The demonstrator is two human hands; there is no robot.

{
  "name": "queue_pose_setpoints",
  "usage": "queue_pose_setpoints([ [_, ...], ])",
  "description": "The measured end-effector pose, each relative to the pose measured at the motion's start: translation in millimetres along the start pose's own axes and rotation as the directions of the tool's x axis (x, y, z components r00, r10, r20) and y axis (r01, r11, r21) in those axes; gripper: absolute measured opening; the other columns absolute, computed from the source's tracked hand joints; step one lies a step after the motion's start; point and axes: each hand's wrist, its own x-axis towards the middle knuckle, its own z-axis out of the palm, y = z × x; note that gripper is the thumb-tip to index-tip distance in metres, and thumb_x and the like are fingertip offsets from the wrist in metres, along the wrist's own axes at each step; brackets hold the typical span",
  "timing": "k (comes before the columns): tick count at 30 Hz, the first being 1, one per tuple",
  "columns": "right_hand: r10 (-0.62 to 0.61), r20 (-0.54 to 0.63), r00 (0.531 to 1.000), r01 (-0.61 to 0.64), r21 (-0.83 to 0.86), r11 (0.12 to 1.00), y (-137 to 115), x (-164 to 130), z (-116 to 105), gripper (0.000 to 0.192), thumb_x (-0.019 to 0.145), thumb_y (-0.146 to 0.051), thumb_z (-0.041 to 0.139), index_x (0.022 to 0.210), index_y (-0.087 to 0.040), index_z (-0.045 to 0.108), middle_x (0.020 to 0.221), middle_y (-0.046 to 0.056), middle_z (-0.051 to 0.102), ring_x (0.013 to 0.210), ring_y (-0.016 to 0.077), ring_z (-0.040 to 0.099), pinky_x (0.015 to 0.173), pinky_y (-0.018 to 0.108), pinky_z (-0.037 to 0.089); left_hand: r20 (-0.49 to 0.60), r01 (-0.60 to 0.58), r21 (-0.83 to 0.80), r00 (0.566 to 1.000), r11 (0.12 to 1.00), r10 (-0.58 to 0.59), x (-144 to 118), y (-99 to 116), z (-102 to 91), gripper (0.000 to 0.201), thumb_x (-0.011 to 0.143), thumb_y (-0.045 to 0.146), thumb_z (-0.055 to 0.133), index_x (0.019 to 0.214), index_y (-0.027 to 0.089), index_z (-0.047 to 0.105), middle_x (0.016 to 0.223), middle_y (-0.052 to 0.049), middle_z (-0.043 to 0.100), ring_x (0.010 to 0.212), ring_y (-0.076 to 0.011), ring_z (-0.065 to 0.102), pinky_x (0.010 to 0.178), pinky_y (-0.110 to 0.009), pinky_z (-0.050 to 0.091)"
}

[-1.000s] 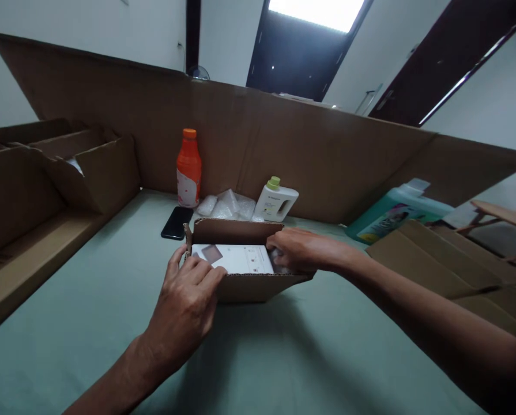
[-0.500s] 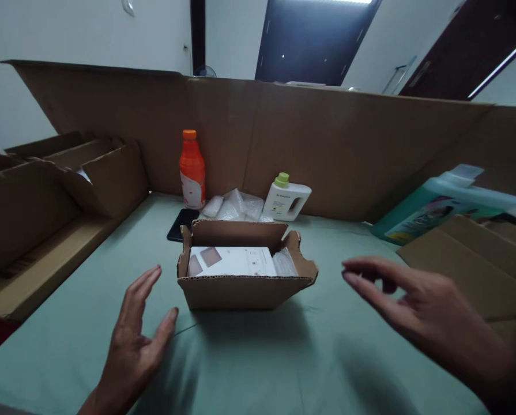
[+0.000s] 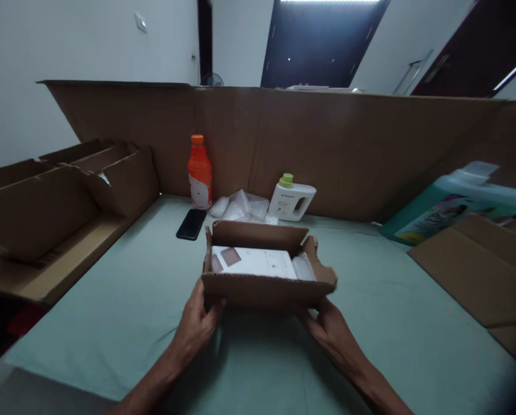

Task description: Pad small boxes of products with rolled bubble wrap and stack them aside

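With left hand (image 3: 196, 323) gripping the near left corner of the cardboard box (image 3: 258, 291), in the head view, thumb against its front wall; with right hand (image 3: 330, 329) gripping low at the near right corner; box held between both, open-topped, over the middle of the green cloth (image 3: 123, 305); too shadowed beneath to tell whether resting or lifted; inside, a white carton (image 3: 258, 263) at left and middle, clear wrap (image 3: 304, 267) at the right end; behind, a phone (image 3: 191, 224), an upright orange bottle (image 3: 200, 176), bubble wrap (image 3: 241, 206) and a white bottle (image 3: 287, 203) in front of the cardboard wall (image 3: 348, 138); far right, a tilted green jug (image 3: 439, 202); far left, open boxes (image 3: 37, 210).
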Motion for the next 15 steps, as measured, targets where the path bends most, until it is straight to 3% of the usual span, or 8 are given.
queue_pose_setpoints([
  [4,-0.129,0.067,0.989,0.123,0.082,0.989,-23,-17,18,0.028,0.087,-0.043,0.055,0.099,-0.021,0.067,0.098,0.011,0.074,0.093,0.0316,0.069,0.081,0.044,0.057,-0.103,0.088,0.059,0.991,0.994,-0.082,-49,-13,-36.8,0.047,0.085,0.054,0.063,0.116,0.019,0.062,0.117,-0.014,0.070,0.114,-0.0332,0.065,0.098,-0.048,0.052],
  [6,-0.227,0.123,0.966,0.208,0.147,0.967,-45,-6,39,0.026,0.088,-0.041,0.055,0.102,-0.021,0.065,0.100,0.010,0.073,0.095,0.0298,0.068,0.084,0.043,0.056,-0.235,0.149,0.072,0.963,0.986,-0.129,-63,-11,-62.9,0.052,0.086,0.058,0.061,0.122,0.020,0.060,0.119,-0.013,0.069,0.115,-0.0325,0.065,0.096,-0.045,0.053],
  [9,-0.306,0.199,0.931,0.258,0.235,0.937,-72,24,66,0.025,0.088,-0.041,0.055,0.101,-0.020,0.063,0.099,0.010,0.073,0.091,0.0268,0.068,0.082,0.041,0.056,-0.375,0.177,0.090,0.918,0.980,-0.131,-62,-1,-88.7,0.061,0.084,0.061,0.062,0.128,0.019,0.056,0.123,-0.013,0.068,0.114,-0.0321,0.065,0.090,-0.042,0.055],
  [12,-0.270,0.253,0.929,0.215,0.222,0.951,-76,45,75,0.033,0.087,-0.044,0.055,0.107,-0.018,0.060,0.099,0.011,0.073,0.084,0.0260,0.069,0.077,0.041,0.057,-0.352,0.120,0.063,0.932,0.991,-0.090,-51,0,-91.0,0.061,0.084,0.056,0.063,0.131,0.017,0.054,0.123,-0.014,0.067,0.111,-0.0313,0.066,0.093,-0.044,0.054],
  [15,-0.195,0.263,0.945,0.159,0.152,0.975,-63,48,71,0.041,0.084,-0.049,0.056,0.111,-0.018,0.059,0.103,0.013,0.073,0.079,0.0272,0.070,0.075,0.042,0.057,-0.316,0.057,-0.007,0.947,0.998,-0.056,-45,-10,-79.7,0.061,0.088,0.047,0.062,0.140,0.018,0.049,0.129,-0.014,0.064,0.121,-0.0312,0.061,0.105,-0.047,0.047],
])
